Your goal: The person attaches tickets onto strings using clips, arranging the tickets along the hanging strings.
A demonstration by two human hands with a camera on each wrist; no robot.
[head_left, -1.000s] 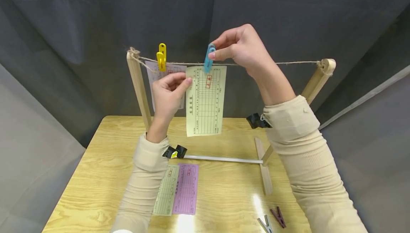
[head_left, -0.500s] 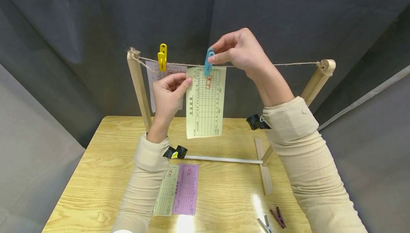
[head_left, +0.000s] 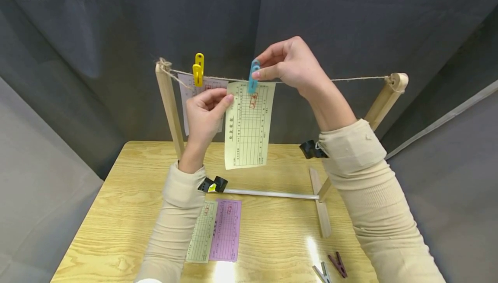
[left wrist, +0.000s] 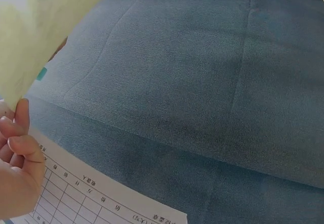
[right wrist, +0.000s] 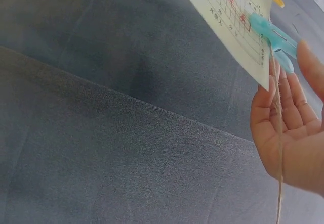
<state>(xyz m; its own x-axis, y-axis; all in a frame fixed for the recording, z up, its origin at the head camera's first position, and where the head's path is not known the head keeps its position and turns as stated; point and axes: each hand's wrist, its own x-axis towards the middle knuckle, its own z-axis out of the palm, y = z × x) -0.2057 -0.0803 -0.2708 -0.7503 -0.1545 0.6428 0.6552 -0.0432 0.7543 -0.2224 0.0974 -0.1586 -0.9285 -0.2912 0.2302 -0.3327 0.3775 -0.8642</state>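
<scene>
A pale yellow printed slip [head_left: 249,131] hangs upright at the twine [head_left: 350,78], its top edge in the jaws of a blue clothespin [head_left: 253,84]. My left hand [head_left: 203,116] pinches the slip's upper left edge between thumb and forefinger. My right hand [head_left: 297,64] holds the clothespin's handles from above with thumb and fingers. In the right wrist view, the clothespin [right wrist: 273,37] straddles the twine [right wrist: 279,158] and overlaps the slip [right wrist: 233,27]. To the left, a yellow clothespin [head_left: 198,73] holds a pale lilac slip [head_left: 185,110], partly hidden behind my left hand.
Two wooden posts [head_left: 169,110] bear the twine, joined low down by a white rod [head_left: 272,194]. On the wooden table [head_left: 116,213] lie a green slip [head_left: 201,235] and a purple slip [head_left: 226,231]. A grey clothespin [head_left: 323,272] and a maroon clothespin [head_left: 337,265] lie front right.
My right hand and the blue clothespin have come down slightly, and the twine sags a little with them. The slip's lower end has swung slightly down and left. My left hand stays put.
</scene>
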